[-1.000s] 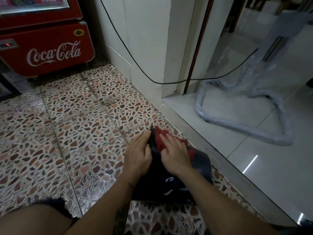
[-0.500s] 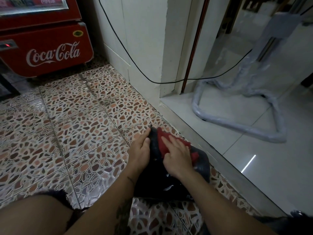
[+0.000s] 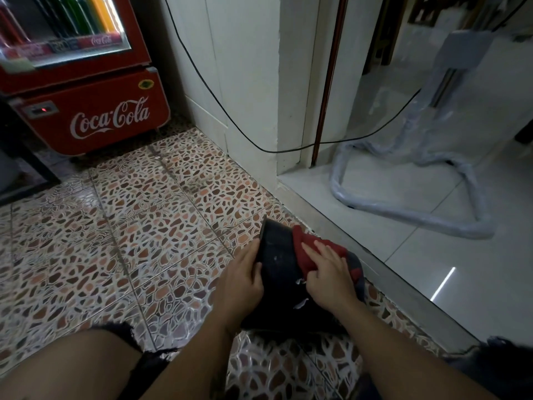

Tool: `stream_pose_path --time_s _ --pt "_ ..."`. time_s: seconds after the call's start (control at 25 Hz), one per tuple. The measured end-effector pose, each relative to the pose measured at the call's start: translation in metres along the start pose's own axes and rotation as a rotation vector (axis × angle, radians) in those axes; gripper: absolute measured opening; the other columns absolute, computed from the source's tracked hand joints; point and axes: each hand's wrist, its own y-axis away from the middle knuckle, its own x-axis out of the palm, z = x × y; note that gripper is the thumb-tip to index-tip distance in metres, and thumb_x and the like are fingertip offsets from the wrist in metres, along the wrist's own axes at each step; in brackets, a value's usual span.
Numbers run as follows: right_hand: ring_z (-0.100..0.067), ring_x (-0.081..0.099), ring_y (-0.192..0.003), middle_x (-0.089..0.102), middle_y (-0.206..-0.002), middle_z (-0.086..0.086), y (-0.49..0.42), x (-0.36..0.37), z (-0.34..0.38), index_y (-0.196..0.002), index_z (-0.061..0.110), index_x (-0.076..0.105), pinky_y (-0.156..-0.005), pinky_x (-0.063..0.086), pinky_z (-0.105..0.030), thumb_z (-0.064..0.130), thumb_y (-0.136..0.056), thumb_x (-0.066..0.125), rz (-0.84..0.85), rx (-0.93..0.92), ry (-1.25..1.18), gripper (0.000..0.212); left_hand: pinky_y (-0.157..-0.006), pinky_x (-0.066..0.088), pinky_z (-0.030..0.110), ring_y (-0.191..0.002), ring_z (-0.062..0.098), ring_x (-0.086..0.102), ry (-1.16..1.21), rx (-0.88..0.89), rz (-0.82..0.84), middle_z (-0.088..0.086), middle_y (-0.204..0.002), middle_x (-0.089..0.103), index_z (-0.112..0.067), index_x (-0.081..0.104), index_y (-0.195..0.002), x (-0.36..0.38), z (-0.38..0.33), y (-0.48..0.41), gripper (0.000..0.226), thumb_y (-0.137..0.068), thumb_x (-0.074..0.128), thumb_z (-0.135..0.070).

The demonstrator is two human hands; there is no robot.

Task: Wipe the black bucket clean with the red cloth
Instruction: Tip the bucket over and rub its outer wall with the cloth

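Note:
The black bucket (image 3: 281,256) lies on its side on the patterned floor, with white smears on its wall. My left hand (image 3: 240,280) grips its left side, thumb over the top. The red cloth (image 3: 310,249) is spread over the bucket's upper right side. My right hand (image 3: 328,272) presses on the cloth with its fingers laid forward over it. The bucket's near end is hidden behind my wrists.
A red Coca-Cola cooler (image 3: 86,111) stands at the back left. A white wall corner (image 3: 251,96) with a hanging black cable (image 3: 230,122) rises ahead. A raised white tiled floor (image 3: 432,269) lies to the right, holding a plastic-wrapped stand (image 3: 403,209).
My right hand and the cloth have slid along the bucket's top, and more of the bucket's black wall now shows between my hands. The view tilted up slightly.

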Motion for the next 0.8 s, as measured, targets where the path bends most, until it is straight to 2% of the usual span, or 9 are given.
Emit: stream_pose_path --time_s 0.12,0.2,0.32,0.36,0.44,0.52,0.6,0.68,0.8 --pt "-0.026 0.016 -0.153 0.022 -0.168 0.000 -0.011 -0.012 0.011 -0.157 0.033 0.032 -0.123 0.010 -0.054 0.012 -0.083 0.050 0.079 0.115 0.049 0.079 -0.086 0.047 0.034 -0.108 0.016 0.056 -0.058 0.005 0.014 0.001 -0.131 0.061 -0.028 0.037 -0.151 -0.003 -0.008 0.003 0.055 -0.098 0.045 -0.019" --pt "-0.027 0.015 -0.153 0.019 -0.169 0.001 -0.008 -0.011 0.029 -0.157 0.033 0.032 -0.123 0.010 -0.054 0.009 -0.082 0.047 0.133 0.058 0.030 0.080 -0.077 0.044 0.033 -0.094 0.019 0.057 -0.091 -0.017 0.015 0.007 -0.118 0.066 -0.027 0.046 -0.145 -0.006 -0.014 -0.003 0.050 -0.095 0.046 -0.019" --pt "-0.021 0.012 -0.154 0.015 -0.169 0.007 0.017 0.010 0.053 -0.156 0.041 0.029 -0.124 0.007 -0.048 0.016 -0.080 0.040 0.212 -0.207 0.001 0.082 -0.079 0.047 0.033 -0.096 0.029 0.064 -0.126 -0.054 0.049 0.011 -0.111 0.071 -0.027 0.058 -0.134 -0.018 -0.008 -0.013 0.045 -0.091 0.049 -0.015" --pt "-0.018 0.009 -0.154 0.012 -0.170 0.009 0.027 0.017 0.054 -0.157 0.044 0.025 -0.124 0.006 -0.048 0.023 -0.081 0.037 0.226 -0.237 0.017 0.080 -0.079 0.047 0.032 -0.097 0.029 0.064 -0.108 -0.061 0.067 0.010 -0.110 0.072 -0.030 0.060 -0.131 -0.022 -0.005 -0.015 0.045 -0.090 0.049 -0.014" --pt "-0.015 0.007 -0.154 0.009 -0.170 0.010 0.033 0.020 0.042 -0.157 0.046 0.016 -0.123 0.003 -0.052 0.037 -0.087 0.033 0.190 -0.145 0.047 0.073 -0.078 0.044 0.030 -0.097 0.025 0.064 -0.067 -0.071 0.080 0.004 -0.111 0.072 -0.038 0.058 -0.133 -0.025 -0.001 -0.015 0.049 -0.091 0.049 -0.015" --pt "-0.018 0.012 -0.153 0.013 -0.169 0.006 0.027 0.011 0.021 -0.159 0.039 0.016 -0.121 0.005 -0.058 0.044 -0.095 0.030 0.159 0.071 0.096 0.066 -0.083 0.042 0.029 -0.104 0.021 0.061 0.012 -0.083 0.045 0.000 -0.116 0.069 -0.040 0.055 -0.137 -0.020 0.002 -0.009 0.048 -0.095 0.047 -0.018" --pt "-0.022 0.018 -0.152 0.018 -0.168 0.002 0.022 0.001 0.005 -0.160 0.033 0.018 -0.121 0.009 -0.060 0.043 -0.100 0.027 0.193 0.234 0.110 0.061 -0.095 0.038 0.024 -0.118 0.013 0.056 0.125 -0.073 0.012 -0.004 -0.131 0.062 -0.034 0.052 -0.141 -0.008 0.002 -0.001 0.045 -0.099 0.045 -0.019" --pt "-0.024 0.015 -0.152 0.015 -0.169 0.002 0.021 0.003 0.009 -0.159 0.035 0.018 -0.121 0.009 -0.060 0.039 -0.099 0.027 0.229 0.242 0.094 0.061 -0.108 0.032 0.024 -0.131 0.007 0.046 0.161 -0.062 -0.030 -0.008 -0.147 0.052 -0.031 0.049 -0.145 0.001 0.004 0.002 0.045 -0.102 0.043 -0.019" --pt "-0.019 0.006 -0.154 0.009 -0.170 0.009 0.012 0.015 0.042 -0.157 0.044 0.019 -0.122 0.001 -0.058 0.032 -0.087 0.031 0.237 0.061 0.026 0.072 -0.117 0.026 0.029 -0.141 0.012 0.038 0.149 -0.078 -0.056 -0.006 -0.153 0.044 -0.028 0.050 -0.145 0.005 0.004 -0.004 0.045 -0.102 0.043 -0.017"
